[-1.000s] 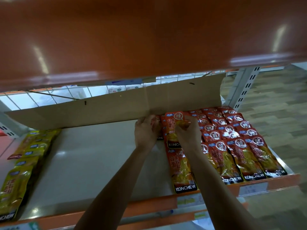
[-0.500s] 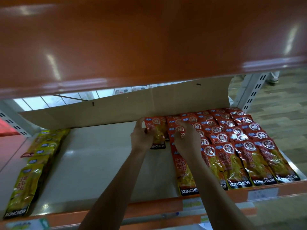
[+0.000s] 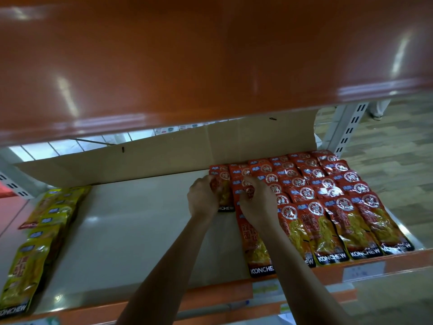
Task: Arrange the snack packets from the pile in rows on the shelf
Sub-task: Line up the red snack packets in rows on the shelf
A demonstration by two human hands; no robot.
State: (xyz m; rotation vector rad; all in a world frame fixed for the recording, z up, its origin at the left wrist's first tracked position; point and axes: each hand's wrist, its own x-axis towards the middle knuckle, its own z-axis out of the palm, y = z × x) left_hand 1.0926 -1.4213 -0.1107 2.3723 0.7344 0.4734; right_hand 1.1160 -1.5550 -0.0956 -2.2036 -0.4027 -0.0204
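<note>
Item: red packet (image 3: 223, 184). It lay at the shelf's (image 3: 131, 226) rear edge, long axis back to front, just left of the red rows (image 3: 328, 198). The left hand (image 3: 203, 200) was nearer, fingers curled round its left side. The right hand's (image 3: 256, 204) fingers pinched a neighbouring packet (image 3: 248, 191).

From head height we look forward and down, close in, under the upper shelf (image 3: 210, 55) onto the shelf (image 3: 131, 231).

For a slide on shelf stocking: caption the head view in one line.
Left hand and right hand grip red packets beside filled red rows on the shelf; yellow packets lie far left.
</note>
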